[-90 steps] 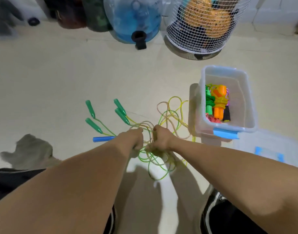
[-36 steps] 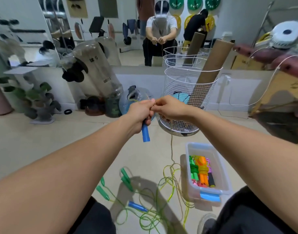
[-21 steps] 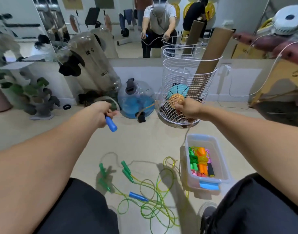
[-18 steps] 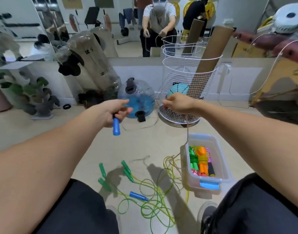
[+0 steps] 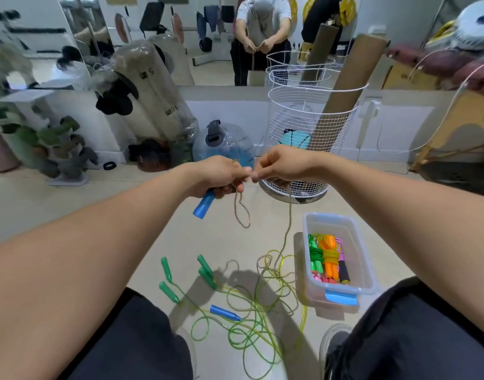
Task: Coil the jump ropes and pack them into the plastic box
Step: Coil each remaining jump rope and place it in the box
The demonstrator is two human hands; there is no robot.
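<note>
Gripping a blue handle [image 5: 203, 205], the left hand [image 5: 218, 175] meets the right hand [image 5: 282, 163], which pinches the tan rope [image 5: 289, 215]; tangled jump ropes [image 5: 249, 311] lie on the floor left of the plastic box [image 5: 356, 278].

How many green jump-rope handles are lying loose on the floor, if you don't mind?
4: two on the left, two side by side further right. None looks hidden under the rope tangle.

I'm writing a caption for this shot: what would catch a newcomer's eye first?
Two hands meet mid-frame: the left hand grips a blue handle, the right hand pinches its tan rope. Below, green and yellow ropes tangle on the floor beside a clear box of bright coiled ropes.
</note>
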